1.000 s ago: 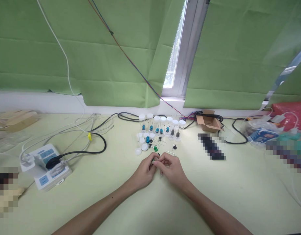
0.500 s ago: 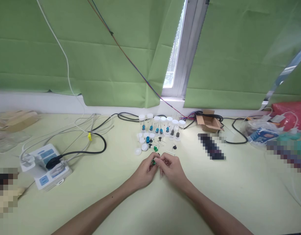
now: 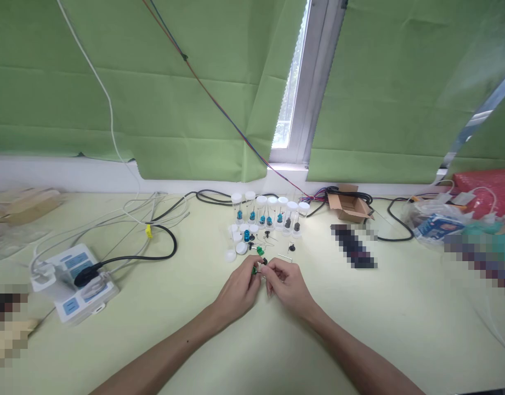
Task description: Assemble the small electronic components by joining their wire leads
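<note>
My left hand [image 3: 238,285] is closed around a small green part [image 3: 254,270], mostly covered by the fingers. Close against it, my right hand [image 3: 288,281] has thumb and fingers pinched together; what they grip is hidden, though a thin piece shows between the hands. A small black part [image 3: 265,261] shows just beyond the fingertips. Farther out lie another green part [image 3: 260,250], a blue part [image 3: 247,236], a black part with a thin metal wire [image 3: 292,247] and several white caps [image 3: 241,248]. Behind them stands a row of clear vials [image 3: 269,214] with white lids and blue or black parts inside.
A white power strip [image 3: 83,263] with plugs and a black cable [image 3: 176,241] sits on the left. An open cardboard box [image 3: 349,206] stands at the back right, near a blurred dark object [image 3: 354,246]. Plastic bags [image 3: 437,214] lie farther right.
The hands stay together, with the left shifted slightly left. A black part beyond the fingertips shows more plainly. The whole view has shifted a little.
</note>
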`<state>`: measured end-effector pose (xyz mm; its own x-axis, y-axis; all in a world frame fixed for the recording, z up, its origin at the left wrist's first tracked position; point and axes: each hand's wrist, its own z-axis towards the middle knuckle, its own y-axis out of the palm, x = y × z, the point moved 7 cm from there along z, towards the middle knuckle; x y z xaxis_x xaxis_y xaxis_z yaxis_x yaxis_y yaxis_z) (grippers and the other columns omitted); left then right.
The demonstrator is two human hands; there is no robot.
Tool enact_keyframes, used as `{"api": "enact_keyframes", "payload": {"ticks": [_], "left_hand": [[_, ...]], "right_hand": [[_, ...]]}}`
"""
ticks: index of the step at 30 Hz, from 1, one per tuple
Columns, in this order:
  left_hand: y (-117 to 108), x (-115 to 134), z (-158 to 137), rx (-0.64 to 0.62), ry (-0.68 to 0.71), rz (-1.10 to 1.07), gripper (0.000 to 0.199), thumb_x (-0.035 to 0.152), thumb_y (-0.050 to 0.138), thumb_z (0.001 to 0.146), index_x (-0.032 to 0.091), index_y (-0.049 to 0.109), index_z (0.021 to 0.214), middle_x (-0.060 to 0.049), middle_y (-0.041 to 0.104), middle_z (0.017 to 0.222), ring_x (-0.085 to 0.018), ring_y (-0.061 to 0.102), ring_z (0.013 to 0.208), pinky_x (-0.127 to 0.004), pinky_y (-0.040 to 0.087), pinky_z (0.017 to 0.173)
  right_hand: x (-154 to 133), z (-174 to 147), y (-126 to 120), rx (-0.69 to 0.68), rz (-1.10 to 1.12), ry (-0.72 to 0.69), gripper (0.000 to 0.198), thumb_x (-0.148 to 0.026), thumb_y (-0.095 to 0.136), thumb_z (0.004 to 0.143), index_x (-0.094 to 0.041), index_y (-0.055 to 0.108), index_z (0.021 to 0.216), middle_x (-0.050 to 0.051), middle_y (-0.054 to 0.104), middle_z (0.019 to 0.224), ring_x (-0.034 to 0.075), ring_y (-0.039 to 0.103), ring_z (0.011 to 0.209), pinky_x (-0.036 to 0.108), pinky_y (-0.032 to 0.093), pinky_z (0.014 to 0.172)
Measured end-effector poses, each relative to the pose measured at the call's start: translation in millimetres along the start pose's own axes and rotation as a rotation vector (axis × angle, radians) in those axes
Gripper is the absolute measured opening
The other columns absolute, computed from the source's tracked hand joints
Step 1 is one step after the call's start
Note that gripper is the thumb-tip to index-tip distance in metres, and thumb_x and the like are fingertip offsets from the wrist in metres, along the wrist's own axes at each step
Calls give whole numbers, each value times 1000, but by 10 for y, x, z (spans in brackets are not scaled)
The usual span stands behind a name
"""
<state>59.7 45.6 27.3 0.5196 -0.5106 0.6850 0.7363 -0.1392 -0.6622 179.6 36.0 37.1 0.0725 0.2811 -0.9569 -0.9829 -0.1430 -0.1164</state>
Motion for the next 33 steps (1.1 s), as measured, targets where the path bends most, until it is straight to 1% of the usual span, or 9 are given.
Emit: {"api": "enact_keyframes", "payload": {"ticks": [4, 10, 16, 20, 24, 28, 33], "left_hand": [[-46, 10, 4, 6, 27, 110, 28, 19, 39, 92, 20, 45, 120, -6, 64, 94, -17, 60, 69, -30, 45, 64], [-98, 111, -5, 49, 184, 313, 28, 17, 38, 91, 21, 43, 119, -5, 64, 92, -17, 62, 65, -28, 44, 57], [-93, 187, -12, 47, 305, 509, 29, 15, 35, 92, 19, 39, 121, -8, 64, 96, -20, 64, 70, -29, 44, 55], [-92, 186, -7, 17, 298, 568, 32, 15, 34, 93, 19, 37, 124, -8, 63, 99, -22, 65, 73, -30, 44, 55], [-83, 169, -1, -14, 275, 565, 34, 14, 34, 92, 20, 39, 126, -8, 62, 102, -22, 65, 75, -29, 45, 55], [-69, 158, 3, -30, 276, 586, 35, 13, 34, 92, 20, 39, 126, -8, 62, 101, -21, 65, 74, -29, 45, 56], [-84, 163, -4, -24, 284, 564, 35, 14, 35, 92, 22, 43, 124, -7, 60, 97, -19, 63, 70, -27, 44, 54]], "right_hand": [[-9, -13, 7, -15, -6, -12, 32, -38, 53, 93, -19, 56, 67, -3, 53, 51, 11, 50, 47, 23, 42, 51], [-23, -13, 6, -15, 24, -23, 33, -39, 52, 94, -19, 55, 68, -3, 53, 53, 11, 50, 47, 23, 43, 52], [-21, -13, 4, -10, 38, -28, 34, -40, 53, 94, -19, 55, 68, -3, 53, 53, 10, 50, 47, 22, 42, 51], [5, -14, 3, -4, 57, -5, 34, -44, 53, 93, -19, 57, 70, -4, 53, 53, 10, 50, 46, 22, 43, 50], [62, 6, -4, 11, 105, 37, 36, -49, 55, 91, -18, 59, 72, -4, 53, 52, 10, 50, 45, 22, 43, 48], [139, 37, -1, 16, 184, 85, 37, -51, 56, 90, -18, 58, 73, -4, 52, 51, 10, 51, 42, 22, 41, 43], [161, 59, -8, 24, 227, 88, 39, -53, 57, 88, -18, 57, 72, -5, 53, 49, 9, 51, 40, 21, 40, 41]]}}
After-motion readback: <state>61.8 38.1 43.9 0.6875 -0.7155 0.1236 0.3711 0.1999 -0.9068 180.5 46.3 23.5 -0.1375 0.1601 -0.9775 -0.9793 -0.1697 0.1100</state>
